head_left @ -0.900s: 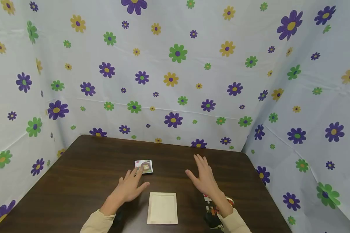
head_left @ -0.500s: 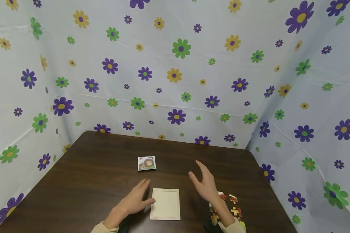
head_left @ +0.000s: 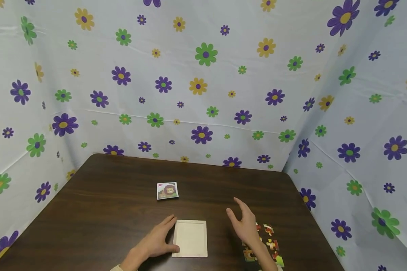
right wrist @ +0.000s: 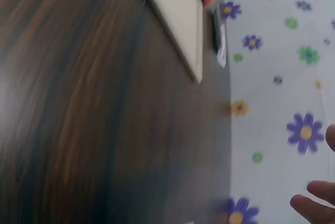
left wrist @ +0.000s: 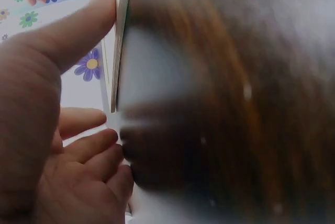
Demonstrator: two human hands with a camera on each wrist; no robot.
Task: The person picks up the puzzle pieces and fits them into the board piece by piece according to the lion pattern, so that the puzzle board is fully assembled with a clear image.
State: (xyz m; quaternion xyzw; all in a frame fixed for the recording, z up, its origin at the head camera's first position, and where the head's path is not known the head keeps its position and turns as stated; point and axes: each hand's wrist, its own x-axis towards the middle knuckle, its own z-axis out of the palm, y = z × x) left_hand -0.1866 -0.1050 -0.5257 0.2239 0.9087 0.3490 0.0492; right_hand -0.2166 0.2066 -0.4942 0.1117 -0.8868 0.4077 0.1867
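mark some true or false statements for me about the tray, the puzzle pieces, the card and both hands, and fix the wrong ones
1. The thumb of the left hand reaches over the edge of the pale tray. True.
2. The right hand is nearer to the loose puzzle pieces than to the lion card. True.
3. The puzzle pieces fill the tray. False: those in view lie on the table, to the right of the tray.
4. The lion card lies farther from the person than the tray does. True.
5. The right hand grips the lion card. False: it holds nothing, and the card lies on the table.
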